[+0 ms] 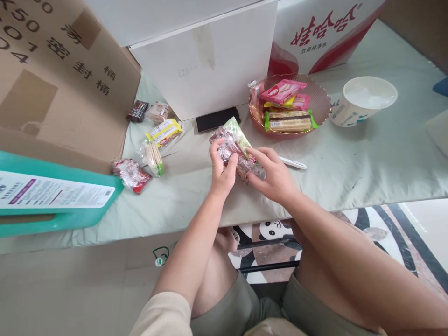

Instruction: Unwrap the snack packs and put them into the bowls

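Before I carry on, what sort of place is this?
Probably a room in a home, though a casual workroom is possible: the cloth-covered table, pink bowl of wrapped snacks and panda-patterned floor covering suggest it.

The floor (87, 289) is pale — the mat (275, 255) panda-printed.
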The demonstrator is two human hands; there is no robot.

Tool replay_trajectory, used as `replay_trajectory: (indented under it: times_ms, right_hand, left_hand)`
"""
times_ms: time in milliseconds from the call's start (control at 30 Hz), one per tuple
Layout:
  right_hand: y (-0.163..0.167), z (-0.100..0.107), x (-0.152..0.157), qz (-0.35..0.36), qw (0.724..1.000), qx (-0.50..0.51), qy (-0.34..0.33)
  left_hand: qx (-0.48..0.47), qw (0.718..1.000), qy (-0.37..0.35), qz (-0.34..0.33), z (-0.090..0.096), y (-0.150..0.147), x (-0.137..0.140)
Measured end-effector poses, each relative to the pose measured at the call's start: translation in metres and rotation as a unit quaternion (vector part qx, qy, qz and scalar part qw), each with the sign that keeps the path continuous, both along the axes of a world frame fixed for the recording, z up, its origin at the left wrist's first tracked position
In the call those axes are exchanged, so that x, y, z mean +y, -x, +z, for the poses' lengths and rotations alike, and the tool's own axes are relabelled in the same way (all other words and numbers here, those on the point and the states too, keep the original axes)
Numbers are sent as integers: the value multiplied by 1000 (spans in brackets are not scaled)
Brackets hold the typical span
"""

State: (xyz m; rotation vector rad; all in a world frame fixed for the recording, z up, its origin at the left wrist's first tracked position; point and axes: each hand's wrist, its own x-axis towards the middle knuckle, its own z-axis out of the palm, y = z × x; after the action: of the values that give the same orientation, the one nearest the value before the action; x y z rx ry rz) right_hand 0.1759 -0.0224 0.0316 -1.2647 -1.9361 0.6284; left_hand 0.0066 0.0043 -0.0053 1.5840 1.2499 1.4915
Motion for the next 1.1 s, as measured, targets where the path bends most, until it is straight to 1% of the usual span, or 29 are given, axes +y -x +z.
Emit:
replay_trajectory:
  times_ms: [100,200,333,433,567,733,867,967,1100]
  right_hand:
    - [1,0,1,-5,1000,-3,10]
    - [3,-1,1,-4,1000,3,6]
    - [4,-3,2,6,1000,23,-16]
    - [4,-5,2,12,999,24,-18]
    - [5,-7,4,6,1000,9,3]
    - [2,-7,5,32,998,-5,52]
    - [0,-6,5,28,998,-5,60]
    - [-2,-6,5,34,998,4,48]
    - [-5,-5,6,16,1000,21,-3]
  left_hand:
    - [7,1000,2,2,-2,2,1]
    - [12,1000,5,14,-3,3,1]
    - [-10,1000,19,13,-1,2,1]
    - [-28,999,11,19,1,2,0]
    - [-18,999,8,36,2,2,1]
    - [-13,999,25,28,-1,3,4]
    - [-5,999,16,29,-2,1,4]
    - [-6,1000,8,28,-3,-2,4]
    - [-18,999,-5,44,-3,0,6]
